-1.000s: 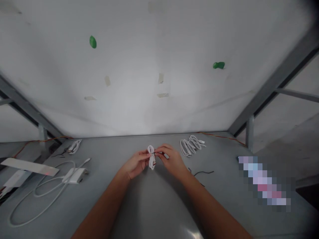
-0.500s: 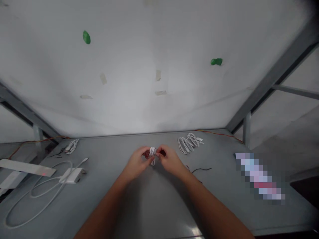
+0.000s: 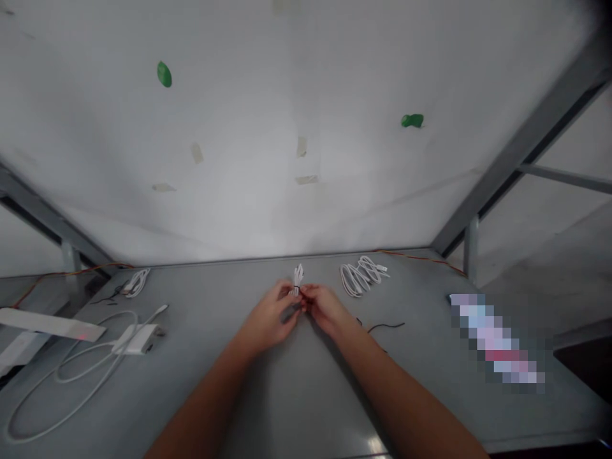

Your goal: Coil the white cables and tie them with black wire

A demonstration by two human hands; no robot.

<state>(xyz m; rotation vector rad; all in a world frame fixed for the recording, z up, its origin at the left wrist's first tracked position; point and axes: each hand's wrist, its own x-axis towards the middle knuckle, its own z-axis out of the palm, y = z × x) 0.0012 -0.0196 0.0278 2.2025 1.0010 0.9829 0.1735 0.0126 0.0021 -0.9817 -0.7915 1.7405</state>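
A coiled white cable (image 3: 298,275) is bunched between my hands above the grey table, its loops pointing toward the wall. A thin black twist tie (image 3: 296,288) goes round its middle. My left hand (image 3: 270,319) is closed on the cable's near part, fingers partly blurred. From the other side, my right hand (image 3: 327,309) pinches at the tie, its fingertips close to the left ones. The tie's ends are hidden by the fingers.
Two loosely coiled white cables (image 3: 363,275) lie back right, with loose black ties (image 3: 386,326) nearer. At left are another bundled cable (image 3: 138,282), a white charger (image 3: 136,339) with a long cable, and a white strip (image 3: 52,324). A pixelated object (image 3: 497,338) lies right on the table (image 3: 306,408).
The cable bundle has turned in my hands, and its loops now stick up toward the wall. My left fingers have shifted lower around it. The black tie now shows across the bundle.
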